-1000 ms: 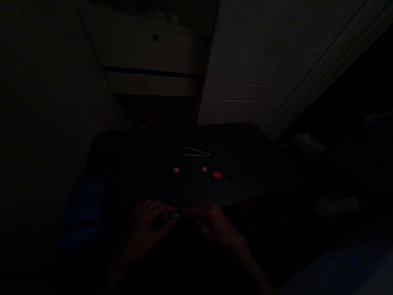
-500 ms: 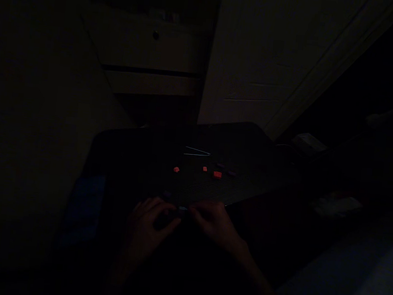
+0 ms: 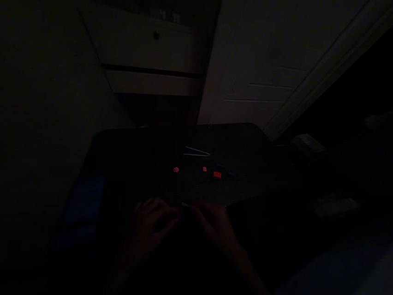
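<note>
Very little light falls on the scene. My left hand (image 3: 151,222) is closed in a pinch at the table's near side; what lies between its fingertips is a dark smudge I cannot make out. Facing it from the right, my right hand (image 3: 212,218) pinches a thin pale piece (image 3: 184,205), whose tip points toward the left fingertips. Beyond the hands lie a small pinkish-red piece (image 3: 176,169), a small squarish red piece (image 3: 204,169) and a larger red block (image 3: 217,175). Behind them rest slim metal tweezers (image 3: 197,152), their two arms spread to the left.
The dark table (image 3: 141,147) has rounded far corners. Small dark pieces (image 3: 231,174) lie right of the red block. At the left edge is a blue flat object (image 3: 83,206). Behind stand a drawer unit (image 3: 157,53) and a pale door or panel (image 3: 249,64).
The picture has grown darker. The pale piece in my right hand has risen slightly and tilts differently near the left fingertips. Both hands otherwise stay in place, and the table pieces have not moved.
</note>
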Available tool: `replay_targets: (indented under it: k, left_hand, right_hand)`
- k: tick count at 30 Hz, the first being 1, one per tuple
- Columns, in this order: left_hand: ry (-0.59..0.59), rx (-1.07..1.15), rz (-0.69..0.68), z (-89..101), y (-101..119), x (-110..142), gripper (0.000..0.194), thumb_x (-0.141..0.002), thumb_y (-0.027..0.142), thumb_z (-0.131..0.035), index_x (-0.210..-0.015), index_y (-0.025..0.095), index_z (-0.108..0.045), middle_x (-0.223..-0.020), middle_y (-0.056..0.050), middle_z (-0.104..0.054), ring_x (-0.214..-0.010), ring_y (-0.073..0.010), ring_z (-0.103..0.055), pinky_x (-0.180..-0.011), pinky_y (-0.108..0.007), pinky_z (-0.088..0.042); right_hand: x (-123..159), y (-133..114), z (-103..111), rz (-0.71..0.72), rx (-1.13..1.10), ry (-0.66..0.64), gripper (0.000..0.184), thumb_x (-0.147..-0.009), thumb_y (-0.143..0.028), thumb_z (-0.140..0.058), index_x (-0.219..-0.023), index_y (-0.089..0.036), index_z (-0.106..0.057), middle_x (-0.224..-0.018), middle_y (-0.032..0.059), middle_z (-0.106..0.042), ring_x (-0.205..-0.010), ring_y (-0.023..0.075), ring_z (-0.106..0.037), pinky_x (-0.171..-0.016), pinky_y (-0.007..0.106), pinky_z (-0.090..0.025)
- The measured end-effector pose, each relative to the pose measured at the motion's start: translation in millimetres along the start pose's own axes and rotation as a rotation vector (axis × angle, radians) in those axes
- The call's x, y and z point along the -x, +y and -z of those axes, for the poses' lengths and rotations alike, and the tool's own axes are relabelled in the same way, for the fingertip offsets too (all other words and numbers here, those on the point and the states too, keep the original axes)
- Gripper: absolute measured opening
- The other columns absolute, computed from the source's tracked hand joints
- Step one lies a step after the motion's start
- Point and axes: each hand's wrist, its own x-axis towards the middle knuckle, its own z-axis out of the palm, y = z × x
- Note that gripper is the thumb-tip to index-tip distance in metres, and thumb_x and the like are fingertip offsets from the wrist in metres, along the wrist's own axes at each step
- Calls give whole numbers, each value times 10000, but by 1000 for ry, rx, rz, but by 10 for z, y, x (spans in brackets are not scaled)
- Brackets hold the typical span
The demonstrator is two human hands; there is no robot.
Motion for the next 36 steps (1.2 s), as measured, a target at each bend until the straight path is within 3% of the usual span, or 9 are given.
replay_targets:
  k: [8, 15, 19, 30, 36]
  left_hand:
    - [-9, 37, 14, -9, -21, -4, 83, -901, 271, -828, -967, 301, -789, -963, 38, -783, -933, -233, -727, -872, -406, -462]
    - [-49, 28, 63, 15, 17, -25, 83, -887, 266, -823, -944, 303, -776, -980, 34, -797, -958, -250, -729, -892, -427, -455]
    - [-36, 26, 24, 31, 42, -44, 109, -875, 231, -817, -941, 312, -787, -965, 40, -794, -946, -245, -721, -887, -418, -461]
    - [-43, 37, 20, -4, 8, -42, 124, -860, 209, -820, -917, 317, -798, -963, 44, -806, -951, -256, -732, -988, -476, -443]
    - [-30, 56, 18, -8, 12, -30, 116, -878, 198, -803, -916, 307, -788, -962, 39, -809, -951, -251, -725, -967, -467, -444]
  right_hand:
    - [74, -77, 34, 13, 133, -165, 194, -1091, -246, -599, -1070, -207, -788, -1056, 55, -843, -944, 217, -796, -871, 294, -548]
    - [-118, -83, 202, 110, 351, -362, 158, -1070, -194, -627, -1068, -204, -785, -1057, 63, -839, -954, 232, -782, -843, 298, -508]
    - [-202, -147, 286, 153, 399, -456, 161, -1070, -176, -623, -1118, -202, -774, -1083, 68, -838, -972, 219, -778, -825, 279, -489]
    - [-340, -117, 284, 308, 582, -531, 128, -1065, -175, -609, -1064, -182, -737, -1032, 73, -831, -877, 205, -741, -734, 291, -407]
    - [-384, -116, 269, 389, 745, -677, 240, -955, -122, -639, -1185, -157, -698, -1112, 106, -812, -917, 250, -740, -740, 324, -427]
